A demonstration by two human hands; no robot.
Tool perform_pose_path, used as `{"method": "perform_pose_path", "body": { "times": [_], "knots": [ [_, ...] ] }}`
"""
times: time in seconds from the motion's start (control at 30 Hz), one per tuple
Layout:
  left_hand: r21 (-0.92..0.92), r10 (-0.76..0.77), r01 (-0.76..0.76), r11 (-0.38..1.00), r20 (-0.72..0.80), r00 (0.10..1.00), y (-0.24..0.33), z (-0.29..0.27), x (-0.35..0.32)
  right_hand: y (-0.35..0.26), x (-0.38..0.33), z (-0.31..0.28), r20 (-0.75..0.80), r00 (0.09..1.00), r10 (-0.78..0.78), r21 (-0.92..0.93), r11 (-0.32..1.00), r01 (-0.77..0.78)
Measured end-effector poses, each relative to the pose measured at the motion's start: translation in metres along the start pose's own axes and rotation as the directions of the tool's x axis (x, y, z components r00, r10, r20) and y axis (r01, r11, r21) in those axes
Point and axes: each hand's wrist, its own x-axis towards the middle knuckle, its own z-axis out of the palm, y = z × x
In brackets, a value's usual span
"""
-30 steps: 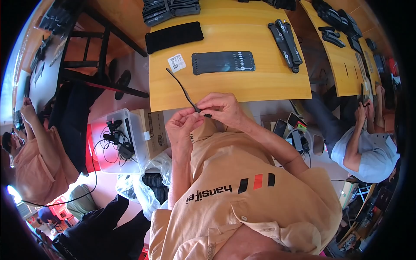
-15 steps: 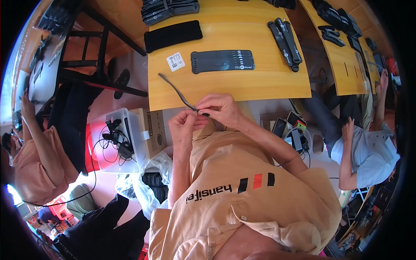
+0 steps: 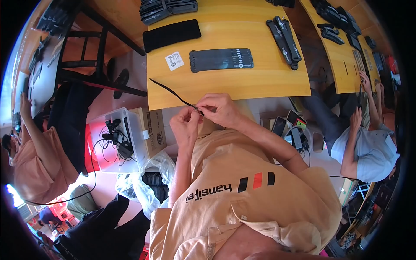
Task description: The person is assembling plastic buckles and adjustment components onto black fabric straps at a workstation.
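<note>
In the head view, we see the left hand (image 3: 185, 124) and the right hand (image 3: 220, 110) brought together just off the near edge of a yellow wooden table (image 3: 242, 89). The fingertips of both are pinched on one end of a thin, narrow black strap (image 3: 172, 92); how the fingers grip that end is partly hidden from us. The strap's free length slants away to the far left, over the table's near left corner, and we cannot tell whether it touches the wood.

Beyond the hands, we find a flat, dark rectangular piece with white printing (image 3: 219, 60) lying in the middle of the table, with a small white square label (image 3: 174, 61) just to its left. Farther left lies a plain black fabric rectangle (image 3: 172, 35), and a stack of folded black pieces (image 3: 167, 12) is at the far left. Two long black strips (image 3: 284, 42) lie overlapping on the right. Below the table's left side, we see a clear plastic bin (image 3: 135, 161) holding tangled black cables (image 3: 119, 139), beside a brown cardboard box (image 3: 155, 130).
</note>
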Motion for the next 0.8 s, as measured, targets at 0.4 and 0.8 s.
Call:
{"method": "perform_pose_path", "body": {
  "times": [0.4, 0.8],
  "knots": [
    [0.126, 0.113, -0.107, 0.986, -0.041, 0.993, -0.01, 0.002, 0.006, 0.005, 0.0, 0.004, -0.078, 0.992, -0.101, -0.115, 0.989, 0.092],
    [0.238, 0.159, -0.147, 0.96, -0.031, 0.987, -0.015, 0.002, 0.011, 0.002, -0.002, 0.006, -0.062, 0.985, -0.163, -0.22, 0.965, 0.145]
  ]
}}
